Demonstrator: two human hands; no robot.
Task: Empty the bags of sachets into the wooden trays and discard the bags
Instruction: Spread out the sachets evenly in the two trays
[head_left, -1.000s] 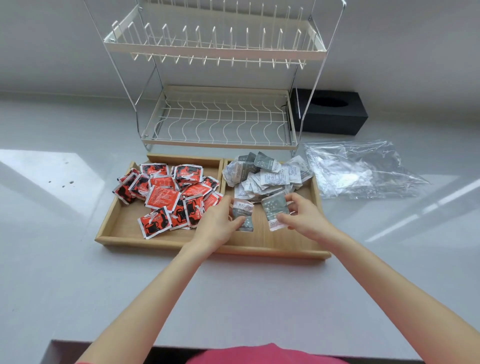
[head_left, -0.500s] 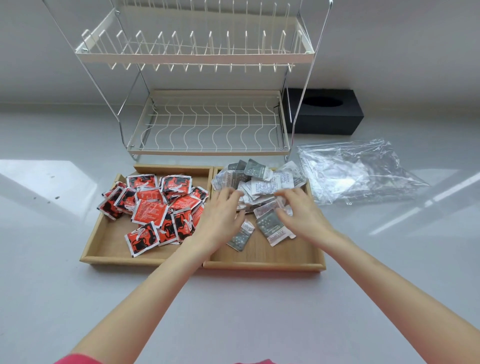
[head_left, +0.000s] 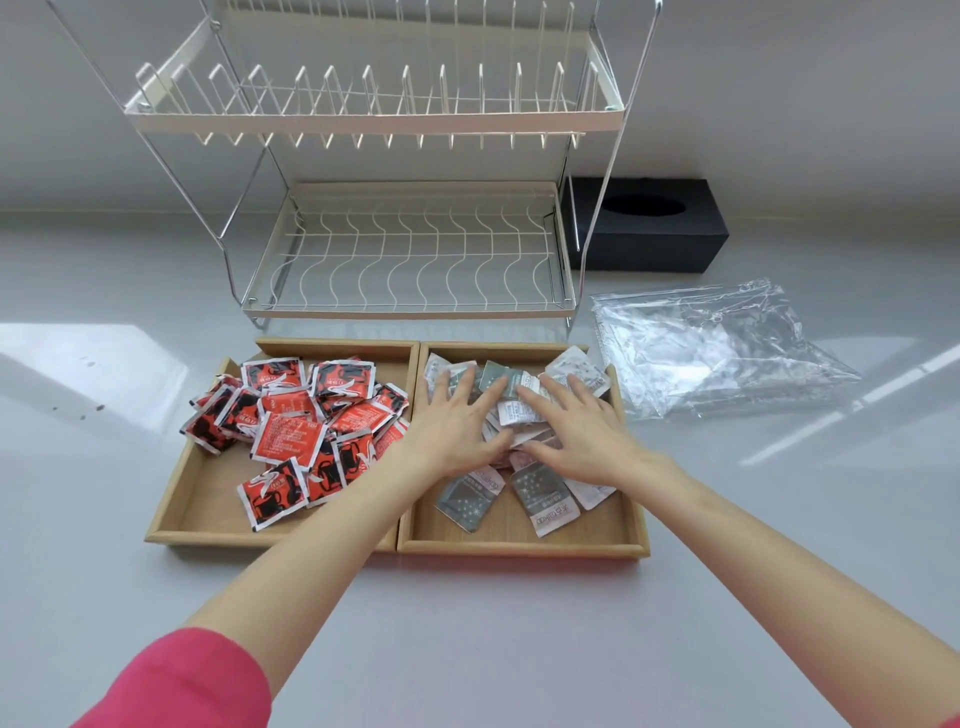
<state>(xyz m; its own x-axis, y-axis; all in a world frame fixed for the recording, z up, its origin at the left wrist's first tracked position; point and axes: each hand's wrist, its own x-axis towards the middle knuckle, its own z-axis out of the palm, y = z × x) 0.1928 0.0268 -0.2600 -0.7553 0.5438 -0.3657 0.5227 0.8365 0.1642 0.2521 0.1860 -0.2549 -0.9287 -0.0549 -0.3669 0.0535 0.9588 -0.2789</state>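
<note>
Two wooden trays stand side by side on the white counter. The left tray (head_left: 208, 514) holds several red and black sachets (head_left: 291, 439). The right tray (head_left: 519, 545) holds a pile of grey and white sachets (head_left: 540, 499). My left hand (head_left: 457, 431) and my right hand (head_left: 582, 431) both lie flat, fingers spread, on top of the grey pile. Neither hand grips a sachet. The clear plastic bags (head_left: 717, 348) lie crumpled on the counter to the right of the trays.
A two-tier wire dish rack (head_left: 410, 260) stands right behind the trays. A black tissue box (head_left: 649, 228) sits at the back right, behind the bags. White counter lies in front of the trays.
Both hands let go of the two grey sachets they held near the tray's front. They moved forward onto the pile and spread flat. The view came closer.
</note>
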